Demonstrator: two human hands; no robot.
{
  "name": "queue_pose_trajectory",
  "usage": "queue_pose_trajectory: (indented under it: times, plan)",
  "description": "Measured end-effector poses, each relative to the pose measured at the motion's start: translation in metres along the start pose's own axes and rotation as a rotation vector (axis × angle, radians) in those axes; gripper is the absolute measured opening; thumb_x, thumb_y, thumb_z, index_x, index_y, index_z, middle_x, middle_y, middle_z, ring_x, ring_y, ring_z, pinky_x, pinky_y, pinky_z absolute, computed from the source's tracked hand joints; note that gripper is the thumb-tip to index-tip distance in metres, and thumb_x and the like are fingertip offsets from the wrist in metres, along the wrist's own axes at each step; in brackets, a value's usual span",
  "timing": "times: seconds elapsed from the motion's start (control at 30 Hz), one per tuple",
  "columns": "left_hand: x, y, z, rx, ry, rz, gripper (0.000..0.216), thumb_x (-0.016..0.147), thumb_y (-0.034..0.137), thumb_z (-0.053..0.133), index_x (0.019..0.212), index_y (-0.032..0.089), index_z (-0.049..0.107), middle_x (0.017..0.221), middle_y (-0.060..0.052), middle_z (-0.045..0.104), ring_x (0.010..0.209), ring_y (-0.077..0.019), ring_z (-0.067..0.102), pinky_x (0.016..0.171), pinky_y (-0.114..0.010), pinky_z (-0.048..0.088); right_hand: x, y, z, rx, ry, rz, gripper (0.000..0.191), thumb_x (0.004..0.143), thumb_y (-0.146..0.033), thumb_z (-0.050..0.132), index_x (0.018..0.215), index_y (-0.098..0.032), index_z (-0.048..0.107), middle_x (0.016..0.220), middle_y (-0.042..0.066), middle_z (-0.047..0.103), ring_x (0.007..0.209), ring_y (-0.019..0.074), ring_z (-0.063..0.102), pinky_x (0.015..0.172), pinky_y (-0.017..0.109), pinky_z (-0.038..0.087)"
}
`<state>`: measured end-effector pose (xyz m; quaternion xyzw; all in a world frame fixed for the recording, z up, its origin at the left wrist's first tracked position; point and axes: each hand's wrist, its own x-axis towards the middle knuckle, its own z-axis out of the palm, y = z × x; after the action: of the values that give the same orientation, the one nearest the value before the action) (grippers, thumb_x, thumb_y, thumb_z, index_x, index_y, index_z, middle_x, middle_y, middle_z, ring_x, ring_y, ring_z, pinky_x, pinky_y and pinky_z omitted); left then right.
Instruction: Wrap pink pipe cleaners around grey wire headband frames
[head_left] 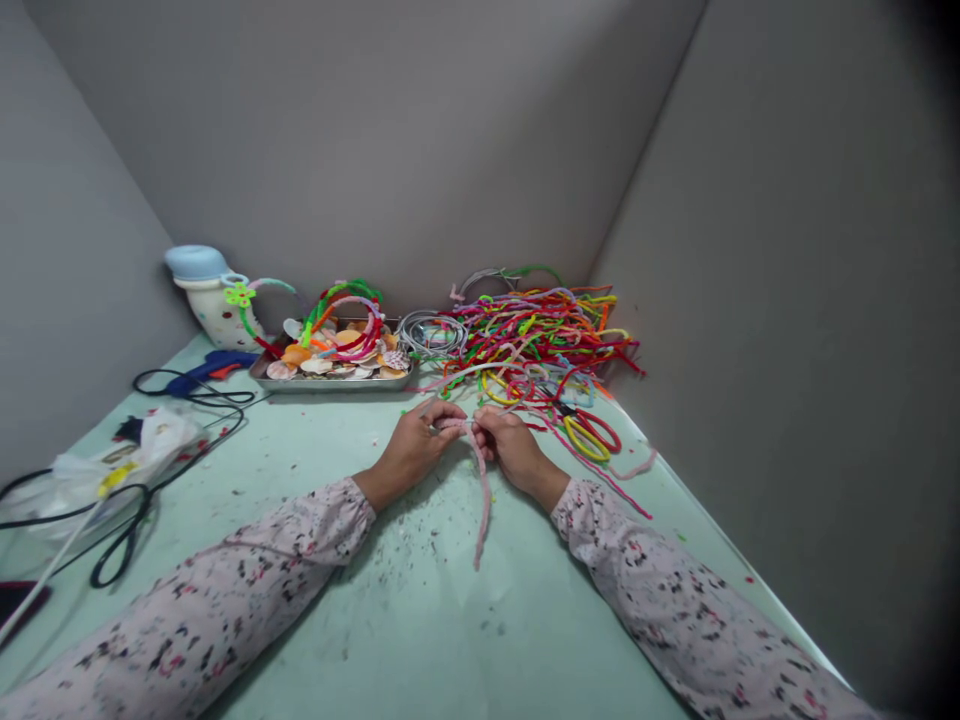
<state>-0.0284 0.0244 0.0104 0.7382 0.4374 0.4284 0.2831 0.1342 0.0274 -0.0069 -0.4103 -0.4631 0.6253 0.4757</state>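
Note:
A pale pink pipe cleaner is pinched between my two hands over the table, its loose end hanging down toward me. My left hand is closed on it, thumb and fingers pressed together. Close beside it, my right hand also pinches the pipe cleaner near a thin hoop. This pale, thin hoop arches just beyond my fingers; how it is joined to the pipe cleaner is hidden. Scissors with yellow and red handles lie right of my right hand.
A heap of coloured pipe cleaners lies at the back right. Metal hoops rest beside a metal tray of shells and wrapped headbands. Leftward are a white container, a blue glue gun, black cable and plastic bag.

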Motion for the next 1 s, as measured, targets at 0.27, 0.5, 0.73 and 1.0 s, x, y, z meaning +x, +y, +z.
queue_pose_trajectory:
  times: [0.27,0.5,0.73,1.0]
  plan:
    - [-0.001,0.002,-0.001,-0.022,-0.010,-0.036,0.019,0.078,0.034,0.060,0.086,0.018,0.066,0.085,-0.003,0.066,0.079,-0.0162,0.060,0.075,-0.027,0.046,-0.001,-0.001,0.000,-0.051,-0.001,-0.003,0.023,0.075,-0.037,0.058,0.064,-0.019,0.053,0.048,-0.005,0.049,0.040,0.0076,0.041,0.040,0.020,0.030]
    - [-0.002,0.001,0.000,-0.098,-0.018,-0.066,0.023,0.077,0.037,0.062,0.086,0.016,0.065,0.082,-0.003,0.065,0.077,-0.0154,0.059,0.072,-0.025,0.045,-0.008,-0.010,0.004,-0.169,0.003,-0.068,0.026,0.079,-0.036,0.052,0.058,-0.020,0.050,0.046,-0.004,0.047,0.043,0.0098,0.040,0.044,0.023,0.031]
    - [-0.003,0.001,0.001,-0.200,-0.028,-0.102,0.020,0.076,0.034,0.063,0.084,0.015,0.064,0.075,-0.001,0.064,0.071,-0.0135,0.057,0.067,-0.023,0.044,-0.006,-0.006,0.000,-0.209,-0.030,-0.096,0.027,0.082,-0.035,0.049,0.059,-0.021,0.050,0.049,-0.003,0.048,0.043,0.0112,0.040,0.045,0.025,0.030]
    - [-0.003,0.000,0.002,-0.306,-0.028,-0.145,0.021,0.074,0.035,0.065,0.083,0.016,0.063,0.073,-0.001,0.064,0.067,-0.0128,0.057,0.063,-0.023,0.043,0.000,0.003,-0.005,-0.183,-0.058,-0.116,0.031,0.083,-0.041,0.051,0.062,-0.019,0.054,0.053,-0.002,0.052,0.047,0.0105,0.046,0.049,0.024,0.035]
